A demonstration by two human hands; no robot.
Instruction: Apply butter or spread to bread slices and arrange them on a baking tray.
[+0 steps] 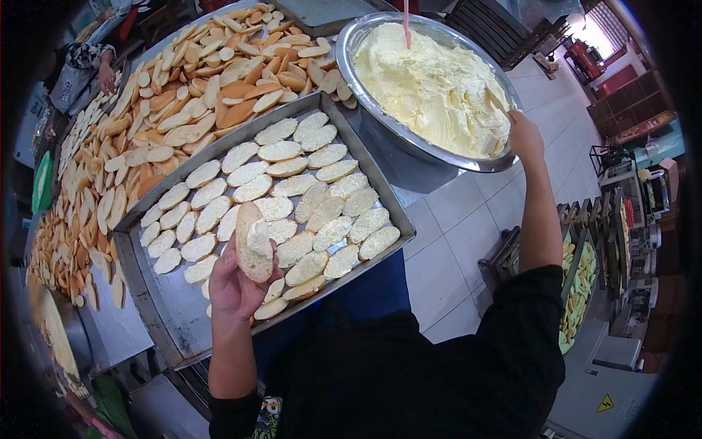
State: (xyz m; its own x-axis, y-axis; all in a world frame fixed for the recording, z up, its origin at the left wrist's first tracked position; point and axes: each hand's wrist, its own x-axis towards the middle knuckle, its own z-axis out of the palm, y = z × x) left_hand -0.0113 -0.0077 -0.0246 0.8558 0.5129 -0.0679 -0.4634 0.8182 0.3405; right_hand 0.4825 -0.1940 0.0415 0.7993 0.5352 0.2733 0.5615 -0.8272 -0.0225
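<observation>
My left hand (238, 282) grips an oval bread slice (251, 260) with a thick dab of pale cream on it, above a metal tray (168, 329). Rows of coated oval slices (279, 151) lie in the tray, with bare metal at its lower left. My right hand (523, 135) is closed on a flat spreading tool (499, 102) at the right side of a large steel bowl (349, 62). The tool's end is against pale yellow cream (417, 95) that fills the bowl. A pink handle (406, 22) stands up in the cream.
A big heap of sliced bread (183, 110) covers the worktable behind and left of the tray. Another person's hand (107, 77) is at upper left. A round pan (66, 329) sits at lower left. Racked trays (578, 285) stand to the right over a tiled floor (446, 241).
</observation>
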